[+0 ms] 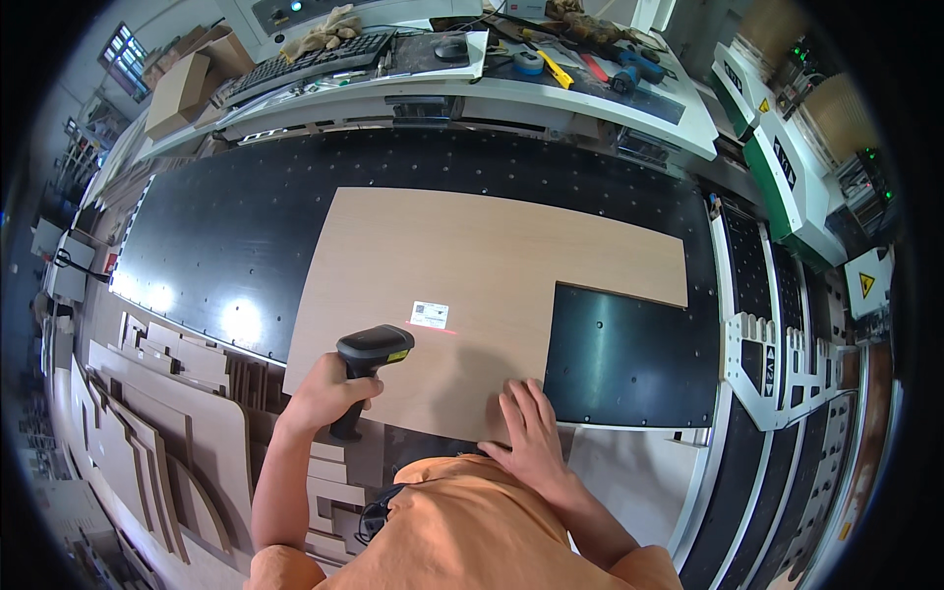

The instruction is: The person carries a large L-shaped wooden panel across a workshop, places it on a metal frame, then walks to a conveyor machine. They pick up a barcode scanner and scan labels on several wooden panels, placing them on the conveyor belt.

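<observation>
The hands are apart. The left hand [329,391] is wrapped around the grip of a barcode scanner [376,344], holding it above the near left part of a wooden panel [423,246]. The right hand [529,433] grips nothing; it lies with its fingers extended at the panel's near edge, beside the inner cut-out.

The scanner is matt black and pistol-shaped, with a rounded, bulky head, a narrower handle and a small yellow sticker on the side of the head. Its front faces a white label [430,315] stuck on the panel, printed with a dark block and fine lines. A thin red line of light falls just below the label.

The panel is flat, pale tan and finely grained, cut in an L: a broad body with a narrower arm running right along its far side. It lies on a black counter [216,256] dotted with small round holes, reaching the counter's near edge, its arm ending close to the right edge.

Below the counter's near left edge, tan boards [211,383] stand stacked. Beyond its far edge, a white-edged rear counter [693,133] carries a keyboard [315,69], a computer mouse [450,49] and a yellow utility knife [557,70].
</observation>
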`<state>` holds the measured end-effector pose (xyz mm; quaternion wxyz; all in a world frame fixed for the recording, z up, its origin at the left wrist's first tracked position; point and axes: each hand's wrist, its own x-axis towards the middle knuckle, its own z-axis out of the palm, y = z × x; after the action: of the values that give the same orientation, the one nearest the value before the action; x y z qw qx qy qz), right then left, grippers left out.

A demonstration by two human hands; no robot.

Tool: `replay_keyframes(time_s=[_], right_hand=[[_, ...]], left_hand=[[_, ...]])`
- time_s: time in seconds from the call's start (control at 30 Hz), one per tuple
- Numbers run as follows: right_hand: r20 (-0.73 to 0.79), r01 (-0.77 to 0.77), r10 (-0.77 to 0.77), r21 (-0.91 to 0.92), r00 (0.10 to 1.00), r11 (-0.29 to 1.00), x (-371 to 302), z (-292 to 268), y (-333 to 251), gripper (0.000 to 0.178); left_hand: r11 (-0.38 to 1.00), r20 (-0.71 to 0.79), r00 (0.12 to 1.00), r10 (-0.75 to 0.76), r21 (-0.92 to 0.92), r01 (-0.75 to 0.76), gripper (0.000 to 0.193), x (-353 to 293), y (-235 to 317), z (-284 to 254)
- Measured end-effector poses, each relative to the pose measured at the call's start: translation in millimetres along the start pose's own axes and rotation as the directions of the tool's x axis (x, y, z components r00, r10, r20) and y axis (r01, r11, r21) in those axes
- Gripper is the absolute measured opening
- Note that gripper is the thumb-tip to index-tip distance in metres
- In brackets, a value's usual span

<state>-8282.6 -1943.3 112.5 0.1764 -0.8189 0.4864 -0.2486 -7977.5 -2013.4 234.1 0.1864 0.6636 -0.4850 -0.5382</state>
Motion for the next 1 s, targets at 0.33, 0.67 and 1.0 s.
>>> replay_keyframes(time_s=[0.33,0.67,1.0], right_hand=[[0.136,0.038,-0.030,-0.060,0.990,0.997,-12,9,16,0.080],[-0.023,0.147,-0.146,0.008,0.989,0.989,-16,10,24,0.079],[-0.031,0.138,-0.138,-0.016,0.990,0.990,-5,18,11,0.078]], left_hand=[[0.996,-0.014,0.998,0.058,-0.070,-0.059,0.020,3,-2,3],[0.998,-0.263,0.963,-0.059,-0.009,0.059,0.030,29,-14,-3],[0.832,-0.659,0.748,0.081,0.458,0.313,0.042,28,-116,-48]])
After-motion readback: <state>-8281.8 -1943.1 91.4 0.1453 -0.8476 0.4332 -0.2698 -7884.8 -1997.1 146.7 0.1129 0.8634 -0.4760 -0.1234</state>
